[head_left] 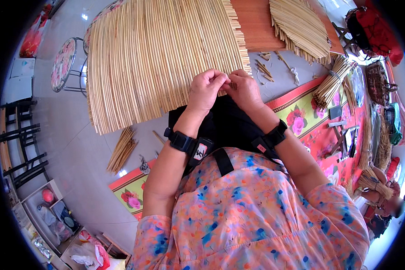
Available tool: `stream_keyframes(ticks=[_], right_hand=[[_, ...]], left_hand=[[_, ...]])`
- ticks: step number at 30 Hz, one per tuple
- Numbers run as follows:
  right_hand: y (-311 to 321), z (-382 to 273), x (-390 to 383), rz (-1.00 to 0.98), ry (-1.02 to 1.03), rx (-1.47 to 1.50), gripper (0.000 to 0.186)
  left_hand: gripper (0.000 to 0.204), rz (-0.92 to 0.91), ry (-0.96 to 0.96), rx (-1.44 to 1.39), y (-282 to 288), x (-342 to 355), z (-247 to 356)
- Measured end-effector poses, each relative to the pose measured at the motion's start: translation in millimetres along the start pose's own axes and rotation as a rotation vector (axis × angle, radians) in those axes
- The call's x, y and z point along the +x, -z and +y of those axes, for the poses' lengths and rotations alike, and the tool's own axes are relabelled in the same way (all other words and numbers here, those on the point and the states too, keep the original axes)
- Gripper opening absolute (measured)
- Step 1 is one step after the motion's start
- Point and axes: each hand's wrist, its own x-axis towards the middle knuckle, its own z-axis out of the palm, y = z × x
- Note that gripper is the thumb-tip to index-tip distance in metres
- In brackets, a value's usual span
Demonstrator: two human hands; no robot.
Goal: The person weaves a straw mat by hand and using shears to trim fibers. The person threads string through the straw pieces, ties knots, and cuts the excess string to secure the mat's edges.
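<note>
A wide mat of pale stalks (157, 58) lies spread out in front of the person, filling the upper middle of the view, its stalks laid side by side and running roughly from far to near. Both hands are at its near right corner. The left hand (207, 90) has thumb and fingers drawn together in a pinch, and the right hand (246, 92) is curled with its fingers together too, the tips of the two hands meeting. Whether anything thin is clamped between them is too small to tell. A black strap (182, 141) circles the left wrist, with a similar one on the right.

Beyond the mat's ragged right edge is a reddish-brown desk (256, 27), bearing a second layer of stalks (301, 29) on its right part. Short stalk pieces (264, 71) are scattered on the grey floor (87, 180) near the right hand. Farther right, a tied bundle (335, 81) lies on a red floral sheet (297, 119), with a wicker basket (377, 85) past it. To the left, a stool with a floral seat (64, 63) stands beside the mat, and a loose bunch of short stalks (122, 150) lies below the mat's near left edge
</note>
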Motion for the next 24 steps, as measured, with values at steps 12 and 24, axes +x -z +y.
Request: stream_keyframes(ticks=[12,24], right_hand=[[-2,14,1,0.054,0.095,0.072,0.014],[15,4,6,0.304,-0.087,-0.002,0.026]], left_hand=[[0.016,-0.014,-0.018,-0.042,16,2,10],[0.017,0.043,0.021,0.042,27,-7,3]])
